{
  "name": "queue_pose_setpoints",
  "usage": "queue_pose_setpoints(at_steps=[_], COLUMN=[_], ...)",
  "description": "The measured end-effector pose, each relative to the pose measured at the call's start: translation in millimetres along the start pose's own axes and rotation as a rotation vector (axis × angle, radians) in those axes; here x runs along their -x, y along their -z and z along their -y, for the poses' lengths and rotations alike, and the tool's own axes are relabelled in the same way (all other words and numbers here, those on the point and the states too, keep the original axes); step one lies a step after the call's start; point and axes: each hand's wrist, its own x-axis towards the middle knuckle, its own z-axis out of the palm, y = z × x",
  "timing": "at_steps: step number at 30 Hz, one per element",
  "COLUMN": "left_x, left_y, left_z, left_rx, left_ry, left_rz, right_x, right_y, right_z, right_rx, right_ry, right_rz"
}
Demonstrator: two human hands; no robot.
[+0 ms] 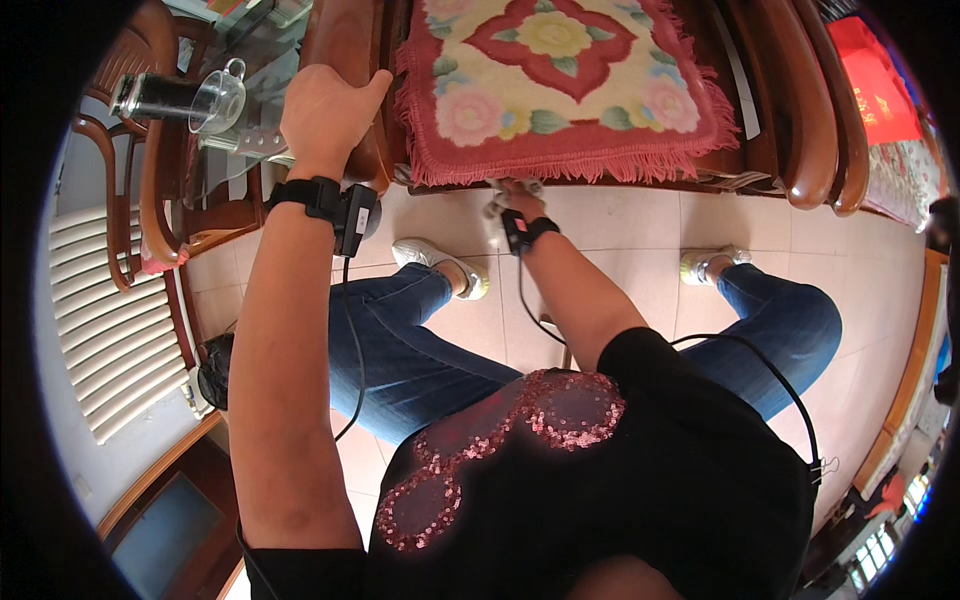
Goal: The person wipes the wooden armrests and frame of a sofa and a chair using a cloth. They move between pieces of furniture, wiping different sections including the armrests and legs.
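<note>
My left hand grips the polished wooden armrest of a chair, its thumb stretched out to the right and its other fingers mostly hidden. Below the front edge of the seat, my right hand holds a greyish cloth; both are blurred, and part of the hand is hidden. A fringed red and cream floral seat mat covers the chair's seat just above that hand. Each wrist wears a black strap with a small cabled device.
A glass table at the upper left bears a glass mug and a dark lidded bottle. Another wooden armrest stands right of the mat, with a red bag beyond it. A white radiator lines the left wall.
</note>
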Motion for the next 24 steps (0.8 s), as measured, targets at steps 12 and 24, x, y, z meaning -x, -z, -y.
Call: queue_pose_setpoints(at_steps=[12,24], left_x=[-1,1], left_y=[-4,-4], left_z=[3,3], left_rx=[0.006,0.048], left_ry=[-0.039,0.009], left_rz=[-0.066,-0.057], right_x=[61,-35], right_y=[45,-126], right_z=[95,-76], right_rx=[0.940,0.914], right_ry=[0.176,-0.359], right_rz=[-0.800,-0.329])
